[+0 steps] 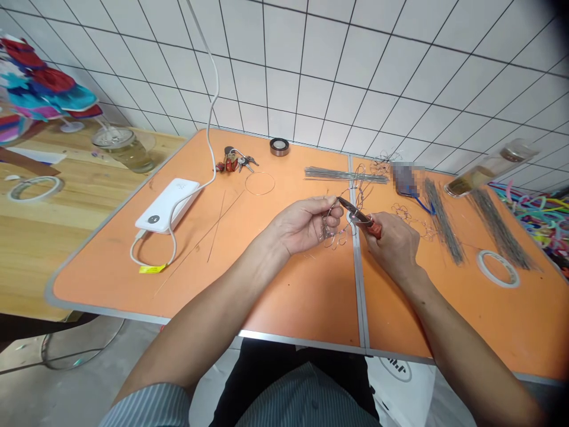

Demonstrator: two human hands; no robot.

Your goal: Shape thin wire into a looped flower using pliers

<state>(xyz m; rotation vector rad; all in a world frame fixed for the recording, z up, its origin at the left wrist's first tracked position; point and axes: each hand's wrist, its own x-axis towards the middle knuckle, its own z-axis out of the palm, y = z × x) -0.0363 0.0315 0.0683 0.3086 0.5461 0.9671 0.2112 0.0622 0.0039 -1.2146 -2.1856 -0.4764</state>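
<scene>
Left hand [302, 225], right hand [391, 249] working over the table [302, 302]
Power bank [167, 205] lying leftward, keys [235, 160] behind it; wire bundles [444, 220] lying rightward.

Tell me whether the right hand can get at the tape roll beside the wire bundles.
Probably yes: the right hand is near the tape roll, with only bare orange tabletop between them, though it holds red-handled pliers.

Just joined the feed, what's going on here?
A person at an orange table holds a small bent-wire shape in the left hand and grips orange-handled pliers in the right hand, their tips at the wire. A bundle of straight wire lies just beyond the hands.
</scene>
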